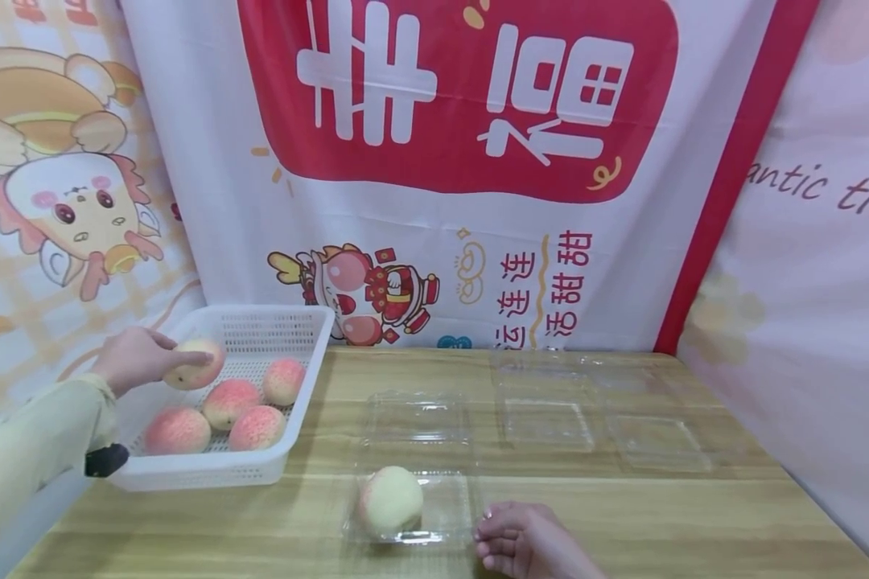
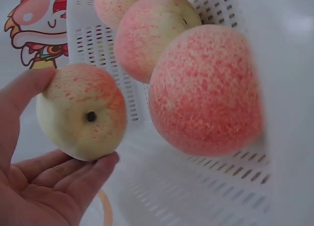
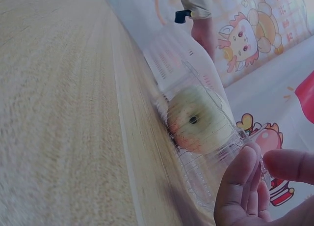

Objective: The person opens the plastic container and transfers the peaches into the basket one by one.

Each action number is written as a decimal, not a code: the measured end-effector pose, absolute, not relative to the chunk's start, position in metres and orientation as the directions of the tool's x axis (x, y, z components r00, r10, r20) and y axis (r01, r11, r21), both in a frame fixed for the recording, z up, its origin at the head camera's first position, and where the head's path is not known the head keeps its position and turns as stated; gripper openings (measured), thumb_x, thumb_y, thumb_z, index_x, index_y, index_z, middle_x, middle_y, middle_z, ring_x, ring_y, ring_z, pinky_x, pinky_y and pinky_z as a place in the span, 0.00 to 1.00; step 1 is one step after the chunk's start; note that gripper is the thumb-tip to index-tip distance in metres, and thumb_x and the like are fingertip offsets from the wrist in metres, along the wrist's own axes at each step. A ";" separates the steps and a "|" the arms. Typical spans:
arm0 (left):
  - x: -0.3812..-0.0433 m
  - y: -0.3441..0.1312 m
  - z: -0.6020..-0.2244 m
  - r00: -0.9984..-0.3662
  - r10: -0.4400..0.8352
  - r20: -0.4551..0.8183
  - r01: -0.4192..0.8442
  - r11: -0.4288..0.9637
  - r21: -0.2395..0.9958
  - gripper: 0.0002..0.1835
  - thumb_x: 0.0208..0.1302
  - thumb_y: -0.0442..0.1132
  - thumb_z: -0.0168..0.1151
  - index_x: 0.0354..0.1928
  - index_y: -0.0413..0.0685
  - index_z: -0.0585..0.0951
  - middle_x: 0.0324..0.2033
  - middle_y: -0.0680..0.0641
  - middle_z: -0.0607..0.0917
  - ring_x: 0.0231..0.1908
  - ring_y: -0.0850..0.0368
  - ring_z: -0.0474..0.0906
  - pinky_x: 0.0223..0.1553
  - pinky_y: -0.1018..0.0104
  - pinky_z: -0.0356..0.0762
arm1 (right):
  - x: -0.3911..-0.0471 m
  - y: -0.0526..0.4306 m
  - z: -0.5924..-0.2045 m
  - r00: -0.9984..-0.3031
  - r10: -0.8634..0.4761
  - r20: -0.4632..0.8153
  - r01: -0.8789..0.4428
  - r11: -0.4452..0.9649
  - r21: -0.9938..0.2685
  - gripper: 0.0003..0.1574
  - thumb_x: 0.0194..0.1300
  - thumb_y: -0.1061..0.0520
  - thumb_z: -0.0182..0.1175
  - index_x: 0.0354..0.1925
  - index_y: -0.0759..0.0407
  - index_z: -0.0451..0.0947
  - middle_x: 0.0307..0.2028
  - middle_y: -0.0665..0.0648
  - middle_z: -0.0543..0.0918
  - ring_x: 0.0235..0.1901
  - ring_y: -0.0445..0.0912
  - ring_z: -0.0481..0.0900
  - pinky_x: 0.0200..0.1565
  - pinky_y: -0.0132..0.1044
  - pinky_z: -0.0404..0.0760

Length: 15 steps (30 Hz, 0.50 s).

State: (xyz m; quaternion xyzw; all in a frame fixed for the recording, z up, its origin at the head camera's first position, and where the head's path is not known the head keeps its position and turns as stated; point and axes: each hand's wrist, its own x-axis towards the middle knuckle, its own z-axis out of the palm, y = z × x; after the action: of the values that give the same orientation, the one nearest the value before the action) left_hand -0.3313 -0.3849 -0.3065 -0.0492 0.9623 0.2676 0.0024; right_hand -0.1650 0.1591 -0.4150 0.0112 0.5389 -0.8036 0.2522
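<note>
Above the white basket (image 1: 307, 402), my left hand (image 1: 141, 358) grips a pale peach with a pink blush (image 2: 81, 113), thumb on one side and fingers under the other. Several pinker peaches (image 2: 208, 91) lie in the basket beside it. A clear plastic box (image 1: 449, 511) stands on the table with its lid (image 1: 416, 418) folded back, and one pale peach (image 1: 393, 500) sits in its left part. At the box's right edge is my right hand (image 1: 525, 539), fingers loosely bent. Its fingertips (image 3: 245, 159) are right at the clear rim, with a gap showing to the thumb.
Two more clear plastic boxes, one in the middle (image 1: 546, 422) and one to the right (image 1: 659, 442), lie open on the wooden table (image 1: 623, 523). Printed cloths hang around the table, with a red and white one (image 1: 463, 121) at the back.
</note>
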 end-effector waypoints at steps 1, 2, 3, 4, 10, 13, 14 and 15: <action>-0.332 -0.386 -0.307 -0.995 -0.087 -0.056 -0.103 0.862 0.497 0.63 0.46 0.77 0.64 0.61 0.19 0.66 0.56 0.20 0.69 0.49 0.28 0.72 0.38 0.42 0.78 | -0.165 0.159 -0.415 -0.872 -0.392 -0.292 0.419 -0.291 -0.860 0.03 0.60 0.67 0.58 0.35 0.62 0.77 0.31 0.55 0.82 0.31 0.43 0.82 0.38 0.31 0.82; -0.333 -0.387 -0.308 -0.994 -0.080 -0.078 -0.108 0.870 0.481 0.62 0.46 0.76 0.65 0.59 0.20 0.67 0.54 0.20 0.72 0.47 0.30 0.74 0.37 0.43 0.79 | -0.165 0.159 -0.416 -0.872 -0.391 -0.293 0.419 -0.289 -0.861 0.03 0.60 0.67 0.59 0.35 0.62 0.77 0.31 0.55 0.82 0.31 0.43 0.82 0.38 0.31 0.82; -0.334 -0.388 -0.308 -0.992 -0.074 -0.098 -0.112 0.877 0.467 0.61 0.46 0.76 0.65 0.58 0.20 0.68 0.52 0.21 0.73 0.46 0.31 0.75 0.36 0.44 0.79 | -0.165 0.159 -0.416 -0.873 -0.389 -0.294 0.418 -0.288 -0.861 0.04 0.60 0.67 0.59 0.35 0.62 0.77 0.30 0.55 0.82 0.30 0.42 0.82 0.38 0.31 0.82; -0.334 -0.389 -0.309 -0.991 -0.072 -0.115 -0.118 0.880 0.459 0.61 0.45 0.75 0.66 0.57 0.19 0.68 0.50 0.22 0.75 0.44 0.33 0.75 0.36 0.45 0.79 | -0.165 0.159 -0.416 -0.873 -0.388 -0.294 0.418 -0.288 -0.861 0.04 0.60 0.67 0.59 0.35 0.62 0.77 0.30 0.55 0.82 0.30 0.42 0.82 0.38 0.31 0.82; -0.334 -0.392 -0.308 -0.987 -0.053 -0.152 -0.117 0.882 0.457 0.60 0.49 0.71 0.67 0.58 0.17 0.64 0.52 0.19 0.71 0.47 0.27 0.71 0.38 0.39 0.78 | -0.165 0.159 -0.416 -0.873 -0.390 -0.292 0.419 -0.294 -0.859 0.04 0.60 0.67 0.59 0.36 0.62 0.77 0.31 0.55 0.82 0.31 0.42 0.82 0.38 0.31 0.82; -0.334 -0.390 -0.304 -0.984 -0.044 -0.173 -0.123 0.867 0.482 0.60 0.49 0.72 0.66 0.60 0.19 0.64 0.54 0.19 0.70 0.50 0.26 0.70 0.38 0.38 0.77 | -0.165 0.159 -0.416 -0.872 -0.393 -0.292 0.420 -0.297 -0.858 0.05 0.60 0.67 0.59 0.36 0.62 0.76 0.31 0.55 0.83 0.31 0.42 0.82 0.38 0.31 0.82; -0.334 -0.390 -0.302 -0.984 -0.037 -0.176 -0.121 0.863 0.491 0.59 0.50 0.73 0.65 0.60 0.20 0.65 0.55 0.20 0.71 0.50 0.27 0.70 0.38 0.39 0.78 | -0.165 0.159 -0.416 -0.872 -0.394 -0.291 0.421 -0.297 -0.857 0.05 0.60 0.67 0.59 0.36 0.62 0.76 0.31 0.56 0.83 0.31 0.42 0.82 0.39 0.31 0.82; -0.335 -0.389 -0.300 -0.985 -0.026 -0.171 -0.108 0.863 0.494 0.58 0.49 0.73 0.65 0.59 0.21 0.67 0.54 0.21 0.72 0.50 0.28 0.71 0.37 0.40 0.78 | -0.165 0.159 -0.416 -0.871 -0.397 -0.291 0.422 -0.296 -0.857 0.05 0.60 0.67 0.59 0.36 0.62 0.76 0.31 0.56 0.83 0.31 0.43 0.82 0.39 0.31 0.82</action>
State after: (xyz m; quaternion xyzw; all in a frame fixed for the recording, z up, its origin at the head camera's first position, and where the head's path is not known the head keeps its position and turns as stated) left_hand -0.3353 -0.3892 -0.3003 -0.0348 0.9617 0.2598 0.0797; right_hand -0.1648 0.1588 -0.4160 0.0116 0.5359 -0.8050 0.2542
